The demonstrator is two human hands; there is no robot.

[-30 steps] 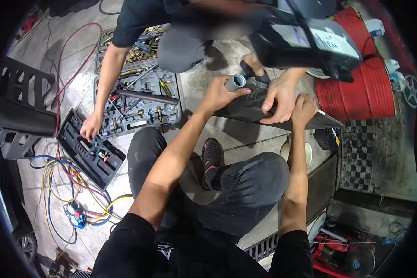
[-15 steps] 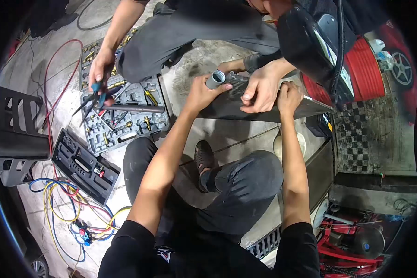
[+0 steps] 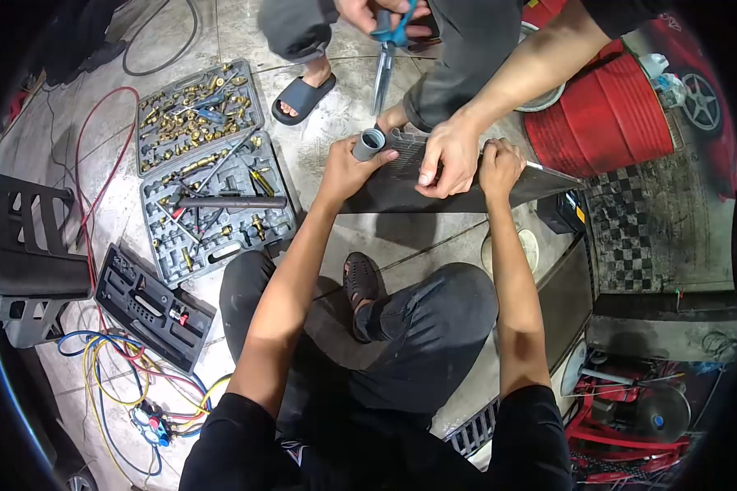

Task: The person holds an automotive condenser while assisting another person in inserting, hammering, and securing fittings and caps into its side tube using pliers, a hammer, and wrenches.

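Note:
A dark, flat finned panel (image 3: 385, 196) stands tilted between me and a co-worker. My left hand (image 3: 348, 170) is closed round its left end, beside a grey open-topped cylinder (image 3: 370, 144), with the thumb against it. Farther right, my right hand (image 3: 501, 168) grips the panel's upper edge. The co-worker's bare hand (image 3: 450, 159) touches the panel's top between my hands. Above the panel, the co-worker's other hand (image 3: 377, 12) holds blue-handled pliers (image 3: 385, 61), their long jaws pointing down.
An open case of brass fittings and tools (image 3: 213, 176) lies at the left, with a black tray (image 3: 151, 307) below it. Coloured hoses with a gauge set (image 3: 150, 424) lie at lower left. A red drum (image 3: 602, 114) stands at upper right; red machinery (image 3: 630, 425) is at lower right.
The co-worker has taken the pliers from the black tray and carried them right, over the panel. The co-worker's body has shifted right, uncovering the fittings case. My hands keep their grip.

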